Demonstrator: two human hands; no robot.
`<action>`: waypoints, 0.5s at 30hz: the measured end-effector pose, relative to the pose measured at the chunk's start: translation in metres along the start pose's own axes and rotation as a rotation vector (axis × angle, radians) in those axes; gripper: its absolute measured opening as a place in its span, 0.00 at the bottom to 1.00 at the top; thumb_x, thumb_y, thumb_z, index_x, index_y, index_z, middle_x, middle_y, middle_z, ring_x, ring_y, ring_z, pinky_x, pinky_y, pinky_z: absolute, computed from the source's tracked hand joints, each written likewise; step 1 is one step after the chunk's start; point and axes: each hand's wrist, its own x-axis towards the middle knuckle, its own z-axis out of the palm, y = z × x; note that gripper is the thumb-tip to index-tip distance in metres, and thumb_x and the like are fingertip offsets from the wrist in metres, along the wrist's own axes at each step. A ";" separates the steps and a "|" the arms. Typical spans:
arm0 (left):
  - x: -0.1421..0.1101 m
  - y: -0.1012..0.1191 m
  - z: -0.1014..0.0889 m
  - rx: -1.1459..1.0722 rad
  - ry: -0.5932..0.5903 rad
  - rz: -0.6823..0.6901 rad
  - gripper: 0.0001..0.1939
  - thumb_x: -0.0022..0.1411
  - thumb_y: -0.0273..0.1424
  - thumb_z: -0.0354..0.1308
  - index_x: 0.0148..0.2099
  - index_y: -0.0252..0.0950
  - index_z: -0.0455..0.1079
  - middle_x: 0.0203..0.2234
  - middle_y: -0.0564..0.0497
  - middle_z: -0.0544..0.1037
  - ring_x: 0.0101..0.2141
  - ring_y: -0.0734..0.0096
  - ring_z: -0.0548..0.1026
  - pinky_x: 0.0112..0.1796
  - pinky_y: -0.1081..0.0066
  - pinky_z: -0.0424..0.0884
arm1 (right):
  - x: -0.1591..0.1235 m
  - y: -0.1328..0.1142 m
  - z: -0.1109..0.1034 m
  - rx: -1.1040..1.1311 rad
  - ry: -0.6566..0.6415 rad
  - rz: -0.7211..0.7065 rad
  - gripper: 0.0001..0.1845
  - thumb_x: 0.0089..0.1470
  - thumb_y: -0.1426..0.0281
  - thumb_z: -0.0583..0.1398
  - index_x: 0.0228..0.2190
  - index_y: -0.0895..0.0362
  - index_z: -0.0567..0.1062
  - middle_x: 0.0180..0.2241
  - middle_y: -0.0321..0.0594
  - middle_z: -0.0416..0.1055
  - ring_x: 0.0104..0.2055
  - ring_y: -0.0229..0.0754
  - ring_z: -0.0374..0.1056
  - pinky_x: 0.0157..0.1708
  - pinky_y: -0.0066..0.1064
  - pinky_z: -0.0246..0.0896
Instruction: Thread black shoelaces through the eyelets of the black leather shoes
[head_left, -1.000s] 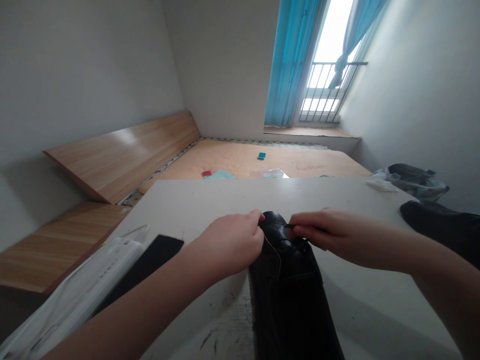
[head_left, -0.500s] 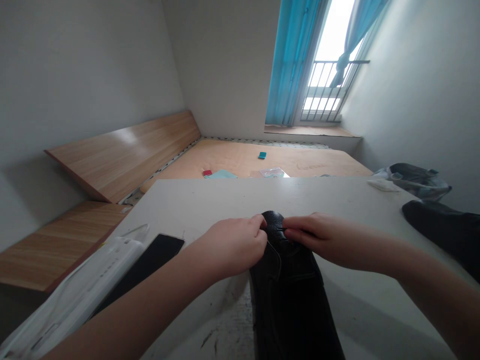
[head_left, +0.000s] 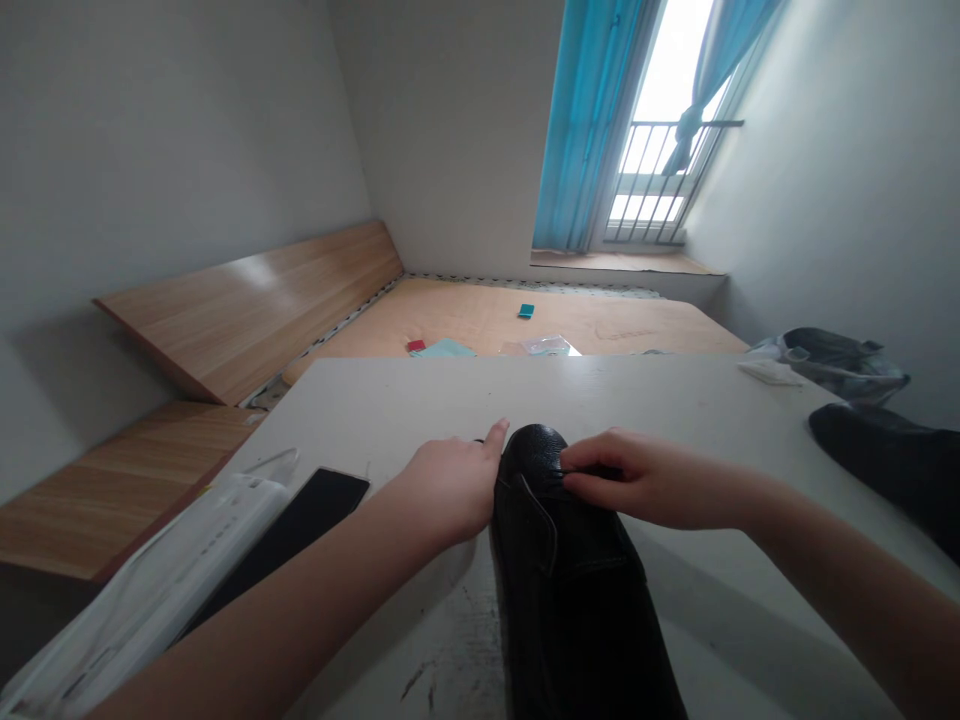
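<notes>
A black leather shoe point(head_left: 577, 610) lies on the white table with its toe pointing away from me. Along the left side of its toe is my left hand point(head_left: 454, 485), fingers curled and index finger stretched forward. A small dark bit, seemingly the end of a black shoelace, shows just above its knuckles; the rest of its grip is hidden. My right hand point(head_left: 637, 475) reaches in from the right, thumb and forefinger closed on the dark lace at the lacing, just behind the toe cap. The lace itself barely stands out against the black leather.
A dark phone point(head_left: 330, 490) and a white plastic-wrapped package point(head_left: 172, 570) lie left on the white table point(head_left: 420, 390). Another black shoe point(head_left: 885, 450) and a grey bag point(head_left: 844, 360) are at the right. Beyond is a bed point(head_left: 465, 305) with small items.
My left hand has moved left off the top of the toe to its side, its index finger now extended. My right hand stays at the lacing; the toe shows more fully.
</notes>
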 end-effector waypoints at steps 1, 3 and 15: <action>0.003 -0.001 0.000 -0.001 0.008 0.007 0.19 0.70 0.37 0.56 0.59 0.35 0.65 0.49 0.44 0.74 0.43 0.60 0.77 0.43 0.55 0.75 | 0.001 -0.001 0.002 0.008 0.002 -0.010 0.14 0.61 0.68 0.52 0.23 0.56 0.62 0.22 0.29 0.54 0.24 0.34 0.51 0.24 0.28 0.47; 0.008 -0.001 0.000 -0.006 0.044 0.015 0.20 0.70 0.33 0.54 0.62 0.36 0.62 0.55 0.42 0.72 0.49 0.57 0.75 0.47 0.54 0.73 | 0.003 -0.005 0.008 0.021 -0.004 -0.033 0.14 0.57 0.71 0.53 0.21 0.56 0.58 0.21 0.28 0.52 0.23 0.33 0.49 0.23 0.28 0.45; -0.002 0.008 -0.028 0.020 0.502 0.009 0.36 0.58 0.16 0.44 0.69 0.37 0.53 0.65 0.45 0.62 0.59 0.57 0.64 0.54 0.61 0.66 | 0.002 -0.028 0.018 -0.346 0.160 -0.033 0.13 0.57 0.70 0.53 0.21 0.56 0.62 0.21 0.35 0.65 0.25 0.36 0.58 0.27 0.30 0.45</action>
